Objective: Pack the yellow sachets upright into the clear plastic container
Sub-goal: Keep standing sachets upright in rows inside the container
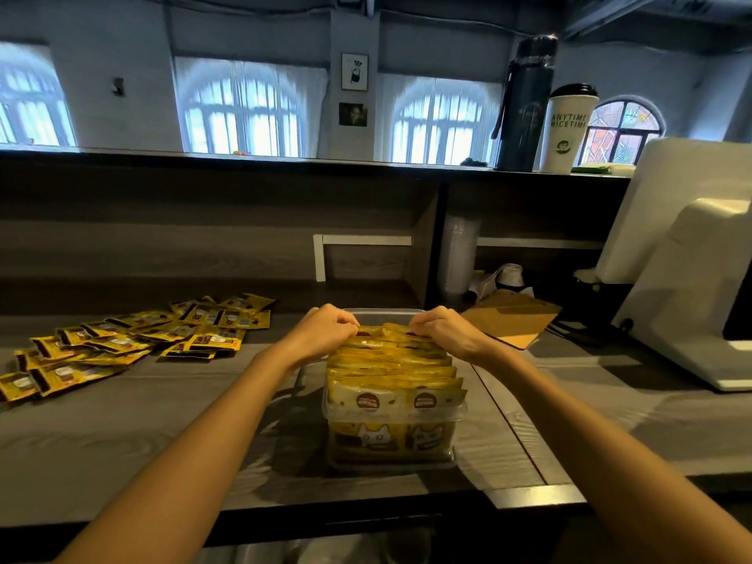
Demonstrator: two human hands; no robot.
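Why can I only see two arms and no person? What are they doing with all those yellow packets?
The camera sits on the person's head and looks down, so you see only their own arms. The left hand and right hand hold the tops of the upright sachets, yellow packets standing packed inside the clear plastic container on the grey counter. More loose sachets lie flat in a pile to the left. To the right lies a brown clipboard, and a paper cup stands on the shelf above.
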